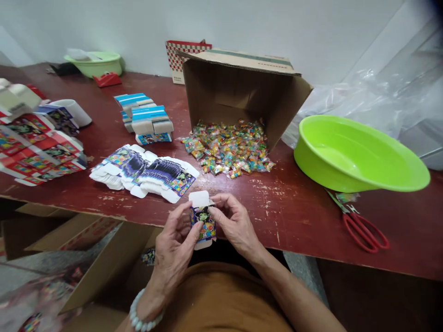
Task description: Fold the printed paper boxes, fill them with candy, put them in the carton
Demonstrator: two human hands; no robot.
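Note:
Between my two hands, at the table's front edge, is a small purple printed candy box (204, 220) with white end flaps sticking out at top and bottom. My left hand (176, 235) grips its left side, thumb on the printed face. On the right side, my right hand (233, 221) holds it with the thumb near the top corner. Just beyond my left hand lies a fanned stack of flat purple box blanks (155, 175). Small clear-wrapped colourful candies (231, 147) spill in a heap from a tipped cardboard carton (242, 87).
A lime-green basin (360, 152) stands at the right, with red-handled scissors (363, 230) below it. Red printed boxes (41, 147) and blue-striped bundles (148, 120) sit to the left. Below the table's left edge is an open carton (93, 263).

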